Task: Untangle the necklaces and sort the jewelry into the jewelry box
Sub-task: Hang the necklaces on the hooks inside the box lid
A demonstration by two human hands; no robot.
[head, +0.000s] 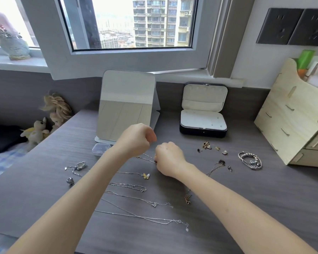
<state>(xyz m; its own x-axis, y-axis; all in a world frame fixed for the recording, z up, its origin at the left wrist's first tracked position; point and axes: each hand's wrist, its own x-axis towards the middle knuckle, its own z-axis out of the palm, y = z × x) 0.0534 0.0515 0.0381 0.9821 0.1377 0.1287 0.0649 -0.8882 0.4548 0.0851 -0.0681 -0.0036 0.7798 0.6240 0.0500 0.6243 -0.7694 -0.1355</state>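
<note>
Two hands up over mid-desk (264,189): the right hand (168,158) curls tight, pinching one thin chain (147,158) that trails left under the left hand (136,138), which is fist-curled above it, though what it grips can't be told. Four more chains (128,186) lie in rows toward the front edge. One box (203,133), lid up, sits at the back beside the mirror (125,107), with bare desk between it and the hands; the bracelets (250,160) sit near the organiser (292,116) at the right edge
</note>
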